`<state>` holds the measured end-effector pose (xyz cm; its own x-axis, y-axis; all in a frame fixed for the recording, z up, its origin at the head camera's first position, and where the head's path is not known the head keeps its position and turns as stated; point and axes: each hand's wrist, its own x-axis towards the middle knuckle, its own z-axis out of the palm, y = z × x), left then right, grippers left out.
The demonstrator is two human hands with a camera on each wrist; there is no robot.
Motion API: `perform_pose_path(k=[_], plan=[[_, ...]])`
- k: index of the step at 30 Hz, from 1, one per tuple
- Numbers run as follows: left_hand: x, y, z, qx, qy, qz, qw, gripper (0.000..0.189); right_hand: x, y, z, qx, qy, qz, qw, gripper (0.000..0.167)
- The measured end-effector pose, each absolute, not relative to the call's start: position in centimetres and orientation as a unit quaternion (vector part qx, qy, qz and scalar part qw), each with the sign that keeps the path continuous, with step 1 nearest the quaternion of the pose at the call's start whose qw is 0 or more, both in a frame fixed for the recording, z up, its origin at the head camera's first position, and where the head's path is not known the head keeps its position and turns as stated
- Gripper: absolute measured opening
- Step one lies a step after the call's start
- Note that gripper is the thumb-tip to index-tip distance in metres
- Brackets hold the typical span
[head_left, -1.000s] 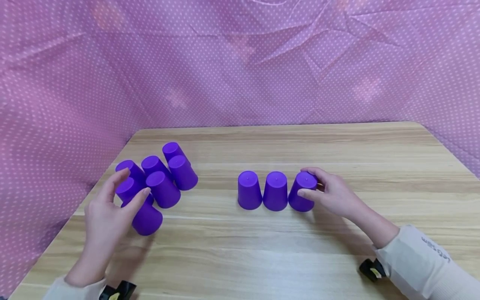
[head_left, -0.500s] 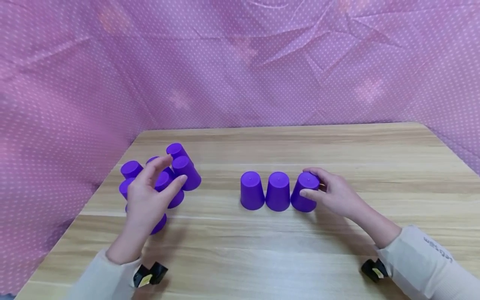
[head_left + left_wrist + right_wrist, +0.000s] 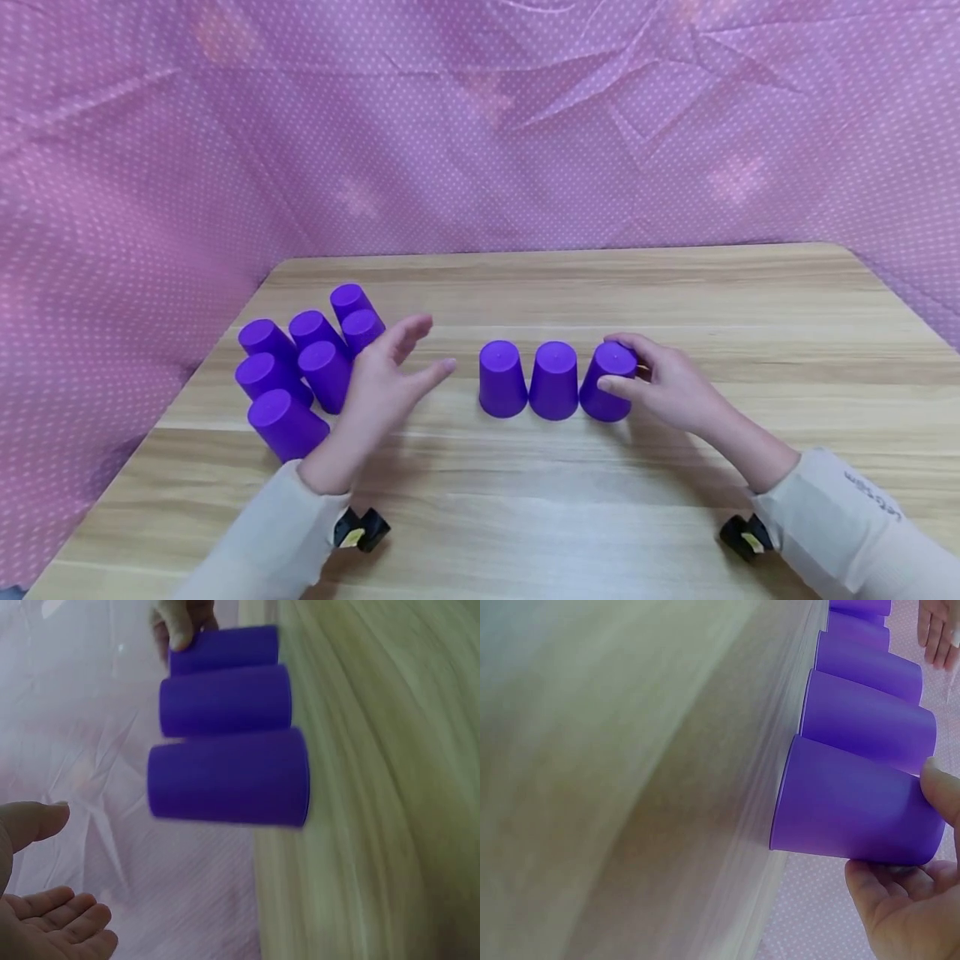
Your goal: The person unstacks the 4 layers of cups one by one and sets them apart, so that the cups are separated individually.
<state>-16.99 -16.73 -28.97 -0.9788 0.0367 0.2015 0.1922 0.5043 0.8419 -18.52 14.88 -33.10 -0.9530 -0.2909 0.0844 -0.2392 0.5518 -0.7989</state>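
Note:
Three purple cups stand upside down in a row at mid-table. My right hand (image 3: 663, 387) grips the rightmost cup (image 3: 611, 385), thumb on its near side and fingers round the far side; the right wrist view shows this cup (image 3: 855, 802) rim down on the table. Beside it are the middle cup (image 3: 553, 383) and the left cup (image 3: 502, 382). My left hand (image 3: 386, 379) is in the air to the left of the row, fingers and thumb spread, holding nothing. In the left wrist view its fingers (image 3: 67, 922) are apart from the nearest cup (image 3: 229, 778).
Several more upside-down purple cups (image 3: 287, 423) stand grouped on the left of the wooden table (image 3: 525, 517), partly behind my left hand. A pink dotted cloth (image 3: 480, 125) hangs behind the table and at its sides.
My left hand has moved right, from over the left group of cups to the gap before the row. My right hand has stayed on the rightmost cup.

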Motion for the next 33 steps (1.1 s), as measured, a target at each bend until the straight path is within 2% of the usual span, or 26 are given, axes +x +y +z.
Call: perform_pose_path(k=[14,33], plan=[[-18.7,-13.0,-30.5,-0.068,-0.854,-0.516,-0.024,0.071,-18.8,14.8,-32.9,-0.15,0.876,-0.457,0.037,0.055],[-19.4,-11.3,-31.9,-0.06,-0.85,-0.522,-0.034,0.065,-18.9,14.8,-32.8,-0.145,0.876,-0.457,0.042,0.056]])
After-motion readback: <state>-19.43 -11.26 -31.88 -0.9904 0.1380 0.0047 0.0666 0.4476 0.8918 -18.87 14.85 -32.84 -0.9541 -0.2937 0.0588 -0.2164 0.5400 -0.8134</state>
